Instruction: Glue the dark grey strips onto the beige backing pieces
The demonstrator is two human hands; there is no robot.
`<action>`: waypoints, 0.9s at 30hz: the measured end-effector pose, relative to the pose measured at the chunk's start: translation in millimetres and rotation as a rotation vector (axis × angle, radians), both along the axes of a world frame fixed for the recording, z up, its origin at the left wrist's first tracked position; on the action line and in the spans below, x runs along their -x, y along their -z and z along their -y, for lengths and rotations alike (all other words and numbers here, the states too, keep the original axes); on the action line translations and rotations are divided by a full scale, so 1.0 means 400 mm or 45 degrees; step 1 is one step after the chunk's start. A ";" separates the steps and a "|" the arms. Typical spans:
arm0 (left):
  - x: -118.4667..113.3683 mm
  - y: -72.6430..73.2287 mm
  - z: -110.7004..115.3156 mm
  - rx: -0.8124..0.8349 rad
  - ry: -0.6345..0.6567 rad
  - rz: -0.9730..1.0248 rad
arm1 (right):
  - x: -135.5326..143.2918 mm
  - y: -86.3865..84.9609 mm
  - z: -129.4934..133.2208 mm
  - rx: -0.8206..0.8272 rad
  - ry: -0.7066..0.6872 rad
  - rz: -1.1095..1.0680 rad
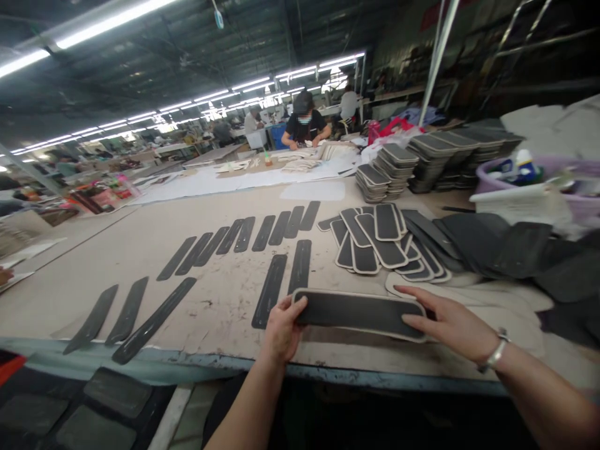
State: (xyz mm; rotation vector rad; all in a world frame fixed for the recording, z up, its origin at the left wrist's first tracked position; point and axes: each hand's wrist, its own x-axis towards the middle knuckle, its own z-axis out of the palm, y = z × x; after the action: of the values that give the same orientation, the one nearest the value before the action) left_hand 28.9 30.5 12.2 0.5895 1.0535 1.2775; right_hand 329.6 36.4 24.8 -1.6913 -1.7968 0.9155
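A long black panel with a pale border (354, 312) is held level above the table's front edge. My left hand (284, 328) grips its left end, thumb on top. At the right end, my right hand (445, 319) has the panel between thumb and fingers. Just beyond lies a loose heap of similar bordered panels (387, 240). Two dark strips (270, 290) rest on the table behind my left hand, and more dark strips (234, 236) lie in a slanting row farther back. Pale flat pieces (497, 312) are beneath and beyond my right hand.
The worktable (210, 312) carries three dark strips (129, 312) at front left. Stacked panels (396, 165) stand at back right near a purple basket (492, 178). Black sheets (506, 247) lie at right. Across the table, a person (304, 125) handles pale pieces.
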 end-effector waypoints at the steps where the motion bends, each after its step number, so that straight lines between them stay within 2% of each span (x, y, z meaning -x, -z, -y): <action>1: -0.004 0.016 0.008 0.015 0.097 -0.174 | -0.022 0.008 -0.006 -0.004 0.007 0.163; 3: -0.015 0.043 0.021 0.021 0.279 -0.569 | -0.040 0.027 -0.012 -0.026 0.028 0.477; 6: -0.025 0.071 0.028 -0.009 0.384 -1.140 | 0.011 0.049 0.008 -0.275 0.168 0.665; 7: -0.026 0.077 0.027 -0.024 0.392 -1.263 | 0.045 0.054 0.022 -0.375 0.127 0.658; 9: -0.024 0.086 0.020 -0.065 0.411 -1.388 | 0.122 0.063 0.057 -0.429 -0.131 0.581; 12: -0.020 0.094 0.011 -0.120 0.464 -1.455 | 0.208 0.082 0.101 -0.346 -0.493 0.493; 15: -0.022 0.094 0.009 -0.131 0.500 -1.486 | 0.213 0.111 0.110 -0.264 -0.591 0.523; 17: -0.024 0.089 0.009 -0.130 0.519 -1.498 | 0.177 0.131 0.099 -0.251 -0.528 0.594; 22: -0.022 0.079 0.008 -0.122 0.518 -1.486 | 0.066 0.159 0.066 -0.165 -0.198 0.809; 27: -0.014 0.097 0.006 -0.121 0.485 -1.353 | 0.039 0.162 0.061 -0.103 -0.035 0.907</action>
State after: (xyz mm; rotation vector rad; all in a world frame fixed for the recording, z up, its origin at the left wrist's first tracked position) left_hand 34.5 28.2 -26.5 1.5505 1.6196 0.6289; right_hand 314.0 12.0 -39.9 -2.1042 -2.2505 0.2345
